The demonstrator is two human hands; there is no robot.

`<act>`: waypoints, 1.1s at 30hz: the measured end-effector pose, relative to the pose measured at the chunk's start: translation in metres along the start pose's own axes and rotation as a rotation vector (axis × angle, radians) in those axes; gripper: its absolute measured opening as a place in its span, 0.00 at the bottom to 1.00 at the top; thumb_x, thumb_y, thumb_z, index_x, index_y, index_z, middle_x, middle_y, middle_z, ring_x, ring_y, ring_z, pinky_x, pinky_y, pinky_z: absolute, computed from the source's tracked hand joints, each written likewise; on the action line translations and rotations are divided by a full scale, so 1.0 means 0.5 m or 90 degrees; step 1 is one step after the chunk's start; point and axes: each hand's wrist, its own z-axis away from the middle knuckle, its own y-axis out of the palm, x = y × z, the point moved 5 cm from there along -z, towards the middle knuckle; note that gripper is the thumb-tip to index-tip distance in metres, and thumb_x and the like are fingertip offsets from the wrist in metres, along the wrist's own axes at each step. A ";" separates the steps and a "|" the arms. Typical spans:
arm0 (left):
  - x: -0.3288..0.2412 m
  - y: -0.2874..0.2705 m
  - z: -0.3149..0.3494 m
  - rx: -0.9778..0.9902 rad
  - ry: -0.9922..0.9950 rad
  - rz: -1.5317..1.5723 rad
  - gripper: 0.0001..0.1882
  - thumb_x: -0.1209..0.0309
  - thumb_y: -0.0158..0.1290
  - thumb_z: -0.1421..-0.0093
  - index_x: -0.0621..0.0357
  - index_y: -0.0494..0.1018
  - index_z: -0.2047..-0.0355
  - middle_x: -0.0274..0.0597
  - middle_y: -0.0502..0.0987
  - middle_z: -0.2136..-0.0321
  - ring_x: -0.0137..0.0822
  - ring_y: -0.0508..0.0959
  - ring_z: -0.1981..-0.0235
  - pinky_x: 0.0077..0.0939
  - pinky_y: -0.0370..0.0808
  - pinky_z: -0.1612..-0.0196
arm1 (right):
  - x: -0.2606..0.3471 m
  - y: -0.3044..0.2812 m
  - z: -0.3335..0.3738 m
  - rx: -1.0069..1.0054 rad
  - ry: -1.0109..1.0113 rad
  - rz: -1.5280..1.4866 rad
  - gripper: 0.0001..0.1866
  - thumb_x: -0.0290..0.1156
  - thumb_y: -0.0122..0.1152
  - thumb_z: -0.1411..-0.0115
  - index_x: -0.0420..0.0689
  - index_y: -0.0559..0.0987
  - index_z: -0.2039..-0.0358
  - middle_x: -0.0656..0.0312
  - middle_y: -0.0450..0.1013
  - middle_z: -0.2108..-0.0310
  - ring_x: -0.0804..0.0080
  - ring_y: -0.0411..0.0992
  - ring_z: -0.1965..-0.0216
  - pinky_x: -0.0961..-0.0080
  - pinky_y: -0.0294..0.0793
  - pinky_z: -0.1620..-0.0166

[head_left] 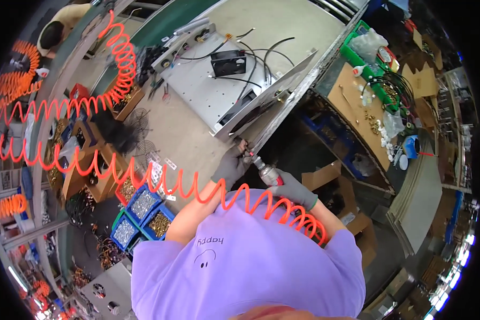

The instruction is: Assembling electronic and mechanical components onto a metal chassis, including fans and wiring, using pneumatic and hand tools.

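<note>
My right hand (294, 191), in a grey glove, is wrapped round a silver and red air screwdriver (269, 173). The tool tilts up and to the left, its tip beside my left hand (231, 164). That hand wears a grey glove too, with fingertips bare; its fingers are pinched together at the tool's tip, and what lies between them is too small to tell. Just beyond, a grey sheet-metal panel (272, 101) stands on edge along a flat metal plate (197, 88). A black square fan (229, 63) and black cables rest on the plate.
A coiled red air hose (178, 184) crosses in front of my left forearm. Blue bins (143, 204) of small screws stand at left. To the right are a board with loose fittings (352, 101), a green tray (352, 50) and cardboard boxes (352, 208). Another person (58, 29) bends at far left.
</note>
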 end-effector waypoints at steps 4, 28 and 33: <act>0.003 -0.005 0.013 0.105 -0.039 0.044 0.14 0.61 0.49 0.40 0.61 0.69 0.67 0.40 0.72 0.74 0.27 0.68 0.79 0.15 0.66 0.79 | -0.019 0.001 -0.012 0.013 -0.042 -0.020 0.22 0.34 0.61 0.56 0.41 0.67 0.61 0.67 0.64 0.72 0.83 0.64 0.73 0.83 0.67 0.68; -0.002 0.035 0.032 0.079 0.102 -0.103 0.13 0.63 0.43 0.36 0.62 0.68 0.61 0.37 0.71 0.73 0.26 0.69 0.76 0.19 0.68 0.73 | -0.009 0.000 -0.015 0.023 -0.016 -0.069 0.22 0.32 0.60 0.55 0.41 0.67 0.59 0.67 0.65 0.72 0.82 0.64 0.74 0.83 0.66 0.70; -0.002 0.022 -0.009 0.013 0.136 0.018 0.13 0.63 0.41 0.35 0.59 0.68 0.60 0.36 0.70 0.74 0.26 0.67 0.78 0.19 0.67 0.74 | 0.004 -0.012 -0.041 0.002 -0.023 -0.073 0.19 0.32 0.60 0.53 0.42 0.67 0.61 0.68 0.64 0.75 0.82 0.65 0.77 0.83 0.66 0.74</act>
